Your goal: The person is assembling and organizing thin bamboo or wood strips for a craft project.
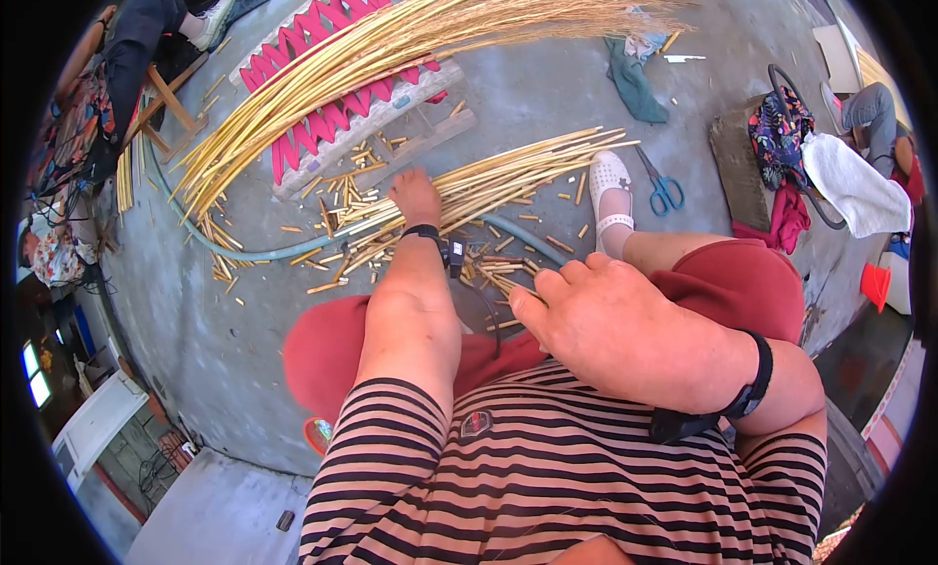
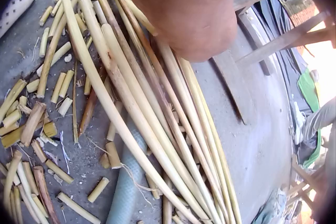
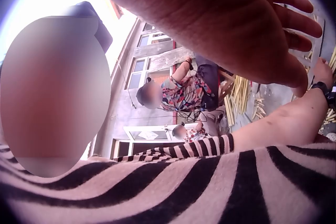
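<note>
Far left, 10 o'clock: wooden frame (image 1: 164,94). Next, 11 to 12: long stalks (image 1: 322,81), thin, straw-yellow, feathery at the right end, lying across a pale slab (image 1: 405,98) laced with pink cloth (image 1: 322,127). Blue-grey hose (image 1: 259,260) curves in from 9, passes under the stalk bundle; smooth, dull concrete floor (image 1: 195,369) beneath.

My left grip (image 1: 418,195) is at 11, over the left part of the stalk bundle (image 1: 518,169). Fingertips out of sight in the left wrist view, so can't tell if it's closed around stalks or just resting there. Bundle runs 11 to 1: round, smooth, pale, some brown streaks. Stubby offcuts (image 2: 66,83) scattered around it.

My right grip (image 1: 616,325) is at 4, beside my red-clad knee (image 1: 738,282): fingers extended, spread, empty. It blocks some of the floor.

White perforated shoe (image 1: 611,179) at 2, blue-handled scissors (image 1: 666,195) just right. Further out, floral fabric (image 1: 785,125), then white towel (image 1: 860,189) toward 3.
</note>
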The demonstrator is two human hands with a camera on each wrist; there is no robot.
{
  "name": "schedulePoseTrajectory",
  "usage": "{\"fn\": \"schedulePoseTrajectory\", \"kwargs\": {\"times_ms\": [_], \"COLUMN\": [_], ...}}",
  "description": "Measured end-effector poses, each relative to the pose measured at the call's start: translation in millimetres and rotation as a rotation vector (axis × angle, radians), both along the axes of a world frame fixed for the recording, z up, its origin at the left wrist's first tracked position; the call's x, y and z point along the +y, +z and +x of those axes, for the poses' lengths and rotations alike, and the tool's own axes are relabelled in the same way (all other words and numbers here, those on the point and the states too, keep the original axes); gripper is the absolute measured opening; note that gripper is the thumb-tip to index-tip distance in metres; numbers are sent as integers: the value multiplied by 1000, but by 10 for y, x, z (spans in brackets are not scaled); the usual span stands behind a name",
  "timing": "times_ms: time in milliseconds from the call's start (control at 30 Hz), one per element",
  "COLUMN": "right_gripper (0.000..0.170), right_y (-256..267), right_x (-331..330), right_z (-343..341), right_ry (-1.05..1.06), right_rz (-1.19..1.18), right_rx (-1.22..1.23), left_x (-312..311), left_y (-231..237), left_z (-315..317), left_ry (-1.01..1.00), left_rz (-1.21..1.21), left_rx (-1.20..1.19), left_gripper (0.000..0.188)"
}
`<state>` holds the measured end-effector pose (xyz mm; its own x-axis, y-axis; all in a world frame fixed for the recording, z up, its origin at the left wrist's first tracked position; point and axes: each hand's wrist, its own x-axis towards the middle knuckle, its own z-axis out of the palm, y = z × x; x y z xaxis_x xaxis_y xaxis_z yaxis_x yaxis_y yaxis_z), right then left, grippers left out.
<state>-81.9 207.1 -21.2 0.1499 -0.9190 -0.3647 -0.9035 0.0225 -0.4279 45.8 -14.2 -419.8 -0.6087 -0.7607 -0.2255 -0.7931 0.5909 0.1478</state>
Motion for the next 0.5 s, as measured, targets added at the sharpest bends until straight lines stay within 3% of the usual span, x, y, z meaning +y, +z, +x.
{"fn": "schedulePoseTrajectory", "kwargs": {"times_ms": [100,200,300,400,500], "right_gripper": [30,23,20,24,25], "right_y": [-24,-20,-49,66,119], "right_x": [11,9,35,-3,-13], "right_z": [31,63,130,212,282], "right_ry": [-12,-25,11,52,133], "right_rz": [2,-8,-66,20,77], "right_rx": [8,-16,0,-57,-76], "left_x": [26,55,198,487,675], "left_y": [208,307,489,746,449], "left_z": [-139,-245,-317,-317,-304], "left_ry": [-168,-179,-229,-355,-325], "left_rz": [142,307,305,206,159], "left_rx": [-56,-145,-195,-271,-262], "left_gripper": [30,44,67,78,66]}}
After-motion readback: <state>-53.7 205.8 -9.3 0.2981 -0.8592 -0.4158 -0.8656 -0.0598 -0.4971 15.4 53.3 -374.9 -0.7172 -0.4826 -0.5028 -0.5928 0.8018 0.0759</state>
